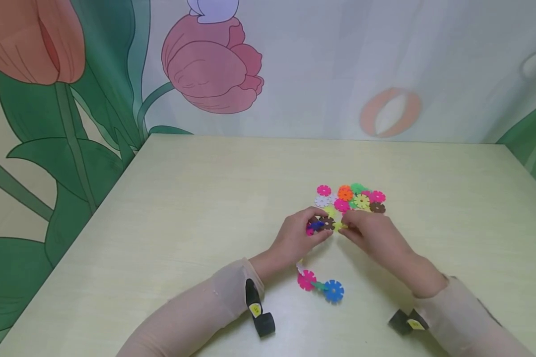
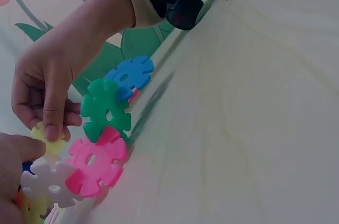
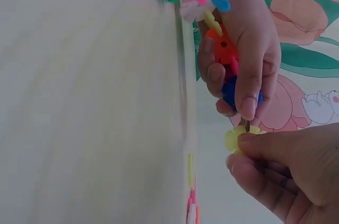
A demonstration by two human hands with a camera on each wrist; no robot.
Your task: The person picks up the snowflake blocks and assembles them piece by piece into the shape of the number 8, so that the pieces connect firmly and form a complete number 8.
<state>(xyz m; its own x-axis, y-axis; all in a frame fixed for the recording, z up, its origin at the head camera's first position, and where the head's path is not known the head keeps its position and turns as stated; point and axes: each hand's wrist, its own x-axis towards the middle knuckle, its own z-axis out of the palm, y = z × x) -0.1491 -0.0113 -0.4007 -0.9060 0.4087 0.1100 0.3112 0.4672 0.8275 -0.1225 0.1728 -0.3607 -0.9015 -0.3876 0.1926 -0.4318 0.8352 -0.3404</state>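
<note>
- Left-hand grip [image 1: 296, 234] holds brown notched plastic disc [image 1: 329, 221], apparently steadying it.
- Right-hand grip [image 1: 376, 236] pinches yellow notched plastic disc [image 3: 232, 140] beside it, likely aligning slots.

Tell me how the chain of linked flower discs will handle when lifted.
The chain would probably sag or twist little, since its stiff-looking discs slot into one another. It should be light, as the discs look thin and plastic. A joint might pop loose if tugged, because only narrow notches seem to join them.
</note>
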